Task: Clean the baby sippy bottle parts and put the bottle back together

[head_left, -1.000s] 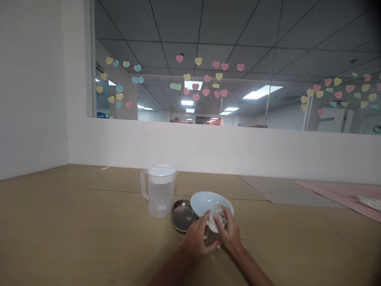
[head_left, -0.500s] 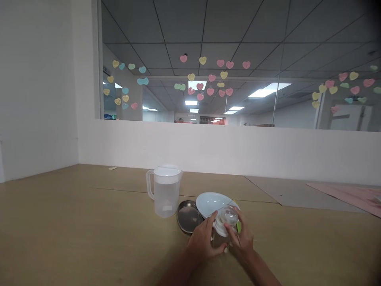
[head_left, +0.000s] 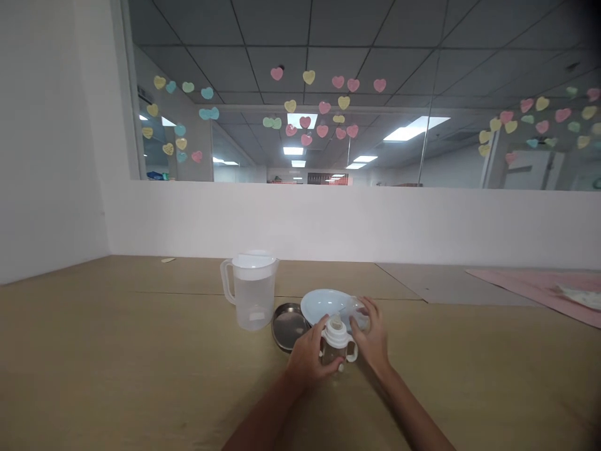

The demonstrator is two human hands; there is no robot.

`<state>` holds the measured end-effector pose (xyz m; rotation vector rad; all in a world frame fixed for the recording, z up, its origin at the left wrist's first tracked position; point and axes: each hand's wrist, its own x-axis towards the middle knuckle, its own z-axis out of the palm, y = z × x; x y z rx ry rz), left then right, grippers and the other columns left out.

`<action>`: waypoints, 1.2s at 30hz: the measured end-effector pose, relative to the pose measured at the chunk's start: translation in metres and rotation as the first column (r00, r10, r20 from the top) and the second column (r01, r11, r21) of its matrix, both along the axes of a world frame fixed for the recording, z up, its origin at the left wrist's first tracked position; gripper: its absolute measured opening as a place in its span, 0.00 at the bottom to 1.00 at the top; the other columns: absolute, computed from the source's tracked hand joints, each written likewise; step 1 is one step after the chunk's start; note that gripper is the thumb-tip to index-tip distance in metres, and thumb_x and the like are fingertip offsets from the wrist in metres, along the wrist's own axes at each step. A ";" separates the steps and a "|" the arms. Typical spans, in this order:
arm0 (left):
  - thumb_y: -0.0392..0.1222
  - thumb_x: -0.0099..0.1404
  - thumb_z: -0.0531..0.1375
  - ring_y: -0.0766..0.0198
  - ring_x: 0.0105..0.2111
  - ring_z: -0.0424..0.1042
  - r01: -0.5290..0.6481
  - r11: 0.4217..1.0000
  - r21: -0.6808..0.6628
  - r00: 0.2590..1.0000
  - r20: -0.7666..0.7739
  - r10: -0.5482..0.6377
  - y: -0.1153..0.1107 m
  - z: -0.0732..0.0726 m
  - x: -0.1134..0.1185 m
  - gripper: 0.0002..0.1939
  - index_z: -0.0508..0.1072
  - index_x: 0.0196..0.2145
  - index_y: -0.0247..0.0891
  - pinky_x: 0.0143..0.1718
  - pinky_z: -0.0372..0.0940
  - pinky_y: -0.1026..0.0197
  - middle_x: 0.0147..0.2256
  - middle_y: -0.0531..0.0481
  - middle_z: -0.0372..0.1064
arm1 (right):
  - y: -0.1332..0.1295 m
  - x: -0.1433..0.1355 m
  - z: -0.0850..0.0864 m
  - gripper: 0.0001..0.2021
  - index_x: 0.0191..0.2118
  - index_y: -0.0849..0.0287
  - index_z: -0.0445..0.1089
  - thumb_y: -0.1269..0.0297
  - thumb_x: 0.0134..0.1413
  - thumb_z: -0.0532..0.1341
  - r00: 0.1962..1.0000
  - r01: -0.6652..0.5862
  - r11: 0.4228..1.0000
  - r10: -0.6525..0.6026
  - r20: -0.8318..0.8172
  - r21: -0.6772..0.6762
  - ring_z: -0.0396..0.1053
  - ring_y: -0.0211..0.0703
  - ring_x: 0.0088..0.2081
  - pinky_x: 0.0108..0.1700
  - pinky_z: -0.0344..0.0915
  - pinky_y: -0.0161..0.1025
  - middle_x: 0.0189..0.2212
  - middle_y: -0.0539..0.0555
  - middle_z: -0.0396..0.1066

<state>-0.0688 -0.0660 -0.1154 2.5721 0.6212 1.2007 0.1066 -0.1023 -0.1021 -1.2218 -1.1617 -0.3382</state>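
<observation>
My left hand (head_left: 307, 356) is wrapped round a small baby bottle (head_left: 336, 338) with a white collar, white side handles and a clear body. A pale spout or nipple shows on its top. Just to the right, my right hand (head_left: 373, 335) grips a clear dome cap (head_left: 357, 313), held apart from the bottle and above the rim of a white oval bowl (head_left: 319, 302). Left of the bowl lies a round metal dish (head_left: 288, 326), partly behind my left hand.
A translucent lidded pitcher (head_left: 254, 294) stands left of the metal dish. Grey sheeting (head_left: 451, 288) and a pink cloth (head_left: 530, 285) lie at the back right. Behind the wooden table (head_left: 141, 351) rises a white wall (head_left: 282, 219) under a window with heart-shaped notes.
The clear cap has come off the bottle and moved right in my right hand, baring the bottle's top. My left hand keeps its hold. The camera view has shifted slightly.
</observation>
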 end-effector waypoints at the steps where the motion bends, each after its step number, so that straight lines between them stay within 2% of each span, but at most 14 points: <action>1: 0.47 0.52 0.63 0.59 0.37 0.70 -0.002 1.000 0.000 1.000 -0.005 0.002 0.000 0.001 0.000 0.43 0.50 0.61 0.35 0.42 0.67 0.56 0.42 0.43 0.70 | 0.003 0.002 -0.003 0.18 0.48 0.59 0.64 0.66 0.48 0.55 0.999 -0.036 0.998 0.035 -0.024 -0.044 0.68 0.44 0.37 0.43 0.67 0.47 0.48 0.61 0.62; 3: 0.48 0.53 0.63 0.59 0.36 0.70 -0.004 1.000 -0.001 1.000 -0.013 0.004 0.000 0.002 -0.001 0.43 0.49 0.61 0.35 0.42 0.67 0.56 0.43 0.42 0.69 | 0.008 0.006 -0.008 0.15 0.42 0.59 0.67 0.67 0.46 0.54 0.994 -0.099 0.991 0.095 -0.051 -0.086 0.68 0.45 0.39 0.43 0.66 0.46 0.45 0.60 0.65; 6: 0.49 0.53 0.62 0.59 0.37 0.70 0.000 1.000 0.002 1.000 -0.027 0.000 0.000 0.004 -0.001 0.43 0.49 0.61 0.35 0.42 0.66 0.56 0.43 0.42 0.69 | 0.012 0.008 -0.014 0.09 0.33 0.59 0.68 0.65 0.49 0.52 0.977 -0.212 0.969 0.207 -0.050 -0.130 0.67 0.48 0.44 0.44 0.65 0.45 0.43 0.59 0.68; 8: 0.48 0.53 0.62 0.58 0.38 0.70 -0.005 1.000 0.008 0.999 -0.036 0.005 0.000 0.005 -0.002 0.42 0.49 0.61 0.34 0.43 0.66 0.56 0.43 0.41 0.69 | 0.013 0.008 -0.015 0.10 0.32 0.59 0.68 0.62 0.52 0.52 0.959 -0.282 0.943 0.274 -0.068 -0.179 0.67 0.48 0.44 0.45 0.64 0.45 0.41 0.58 0.70; 11: 0.48 0.53 0.62 0.57 0.39 0.70 -0.008 1.000 0.013 0.999 -0.041 0.009 0.001 0.006 -0.002 0.42 0.50 0.61 0.35 0.43 0.66 0.56 0.43 0.41 0.69 | 0.012 0.007 -0.015 0.15 0.34 0.59 0.70 0.56 0.56 0.50 0.940 -0.341 0.905 0.321 -0.116 -0.255 0.69 0.47 0.38 0.42 0.65 0.44 0.36 0.57 0.73; 14: 0.48 0.54 0.62 0.58 0.38 0.70 0.005 1.000 0.018 1.000 -0.030 -0.004 0.001 0.007 -0.003 0.41 0.50 0.61 0.36 0.43 0.66 0.56 0.44 0.41 0.69 | 0.010 0.006 -0.012 0.20 0.32 0.59 0.72 0.51 0.58 0.48 0.955 -0.297 0.910 0.280 -0.097 -0.290 0.70 0.47 0.33 0.40 0.66 0.45 0.31 0.56 0.74; 18: 0.49 0.54 0.62 0.60 0.35 0.71 0.015 1.000 -0.003 1.000 -0.017 -0.015 0.001 0.008 -0.002 0.41 0.51 0.61 0.37 0.42 0.67 0.57 0.43 0.43 0.70 | 0.006 0.004 -0.008 0.23 0.24 0.56 0.71 0.50 0.59 0.47 0.991 -0.128 0.962 0.134 0.012 -0.242 0.68 0.46 0.30 0.52 0.59 0.51 0.23 0.54 0.72; 20: 0.49 0.53 0.62 0.60 0.35 0.70 0.018 1.000 -0.009 1.000 -0.017 -0.018 0.001 0.009 -0.002 0.41 0.51 0.61 0.37 0.41 0.67 0.57 0.43 0.43 0.70 | 0.003 0.003 -0.007 0.24 0.22 0.56 0.69 0.51 0.60 0.46 0.993 -0.093 0.970 0.107 0.047 -0.224 0.68 0.44 0.29 0.57 0.53 0.52 0.21 0.52 0.71; 22: 0.48 0.53 0.62 0.60 0.35 0.70 0.020 1.000 -0.004 1.000 -0.016 -0.021 0.002 0.008 -0.002 0.41 0.51 0.60 0.37 0.41 0.67 0.57 0.42 0.43 0.70 | 0.000 0.000 -0.006 0.23 0.24 0.56 0.69 0.52 0.61 0.44 0.991 -0.101 0.976 0.117 0.070 -0.195 0.68 0.44 0.31 0.56 0.53 0.51 0.23 0.52 0.71; 24: 0.47 0.53 0.62 0.60 0.35 0.70 0.024 1.000 0.001 1.000 -0.009 -0.024 0.003 0.007 -0.001 0.41 0.51 0.60 0.37 0.41 0.67 0.57 0.43 0.43 0.69 | -0.003 -0.005 -0.005 0.21 0.31 0.57 0.70 0.52 0.61 0.45 0.979 -0.156 0.972 0.176 0.100 -0.176 0.68 0.44 0.35 0.51 0.59 0.48 0.29 0.54 0.72; 27: 0.44 0.52 0.62 0.61 0.35 0.69 0.042 0.999 -0.008 0.999 0.011 -0.041 0.004 0.006 0.000 0.41 0.50 0.61 0.37 0.41 0.66 0.57 0.44 0.43 0.68 | -0.006 -0.015 -0.004 0.16 0.40 0.59 0.66 0.51 0.55 0.53 0.949 -0.253 0.939 0.287 0.130 -0.232 0.67 0.44 0.37 0.41 0.64 0.40 0.35 0.55 0.70; 29: 0.42 0.52 0.62 0.61 0.35 0.69 0.052 0.998 -0.018 0.998 0.023 -0.052 0.005 0.005 0.001 0.42 0.48 0.62 0.37 0.41 0.66 0.57 0.44 0.43 0.68 | -0.007 -0.021 -0.002 0.17 0.40 0.58 0.64 0.51 0.50 0.58 0.940 -0.294 0.915 0.330 0.091 -0.276 0.66 0.43 0.36 0.39 0.63 0.38 0.35 0.53 0.69; 32: 0.43 0.54 0.61 0.59 0.38 0.69 0.065 0.998 -0.015 0.998 0.016 -0.064 0.006 0.003 0.002 0.42 0.46 0.62 0.35 0.43 0.66 0.56 0.45 0.41 0.68 | -0.008 -0.024 0.003 0.16 0.37 0.58 0.63 0.52 0.48 0.60 0.915 -0.395 0.876 0.401 -0.035 -0.278 0.66 0.41 0.34 0.38 0.63 0.38 0.33 0.51 0.68; 36: 0.44 0.56 0.60 0.56 0.42 0.68 0.096 0.995 -0.003 0.995 0.013 -0.096 0.006 0.002 0.002 0.41 0.45 0.63 0.34 0.44 0.65 0.55 0.49 0.37 0.65 | -0.010 -0.019 0.010 0.15 0.34 0.58 0.64 0.53 0.45 0.62 0.830 -0.557 0.790 0.527 -0.180 -0.257 0.66 0.43 0.35 0.39 0.64 0.39 0.31 0.51 0.69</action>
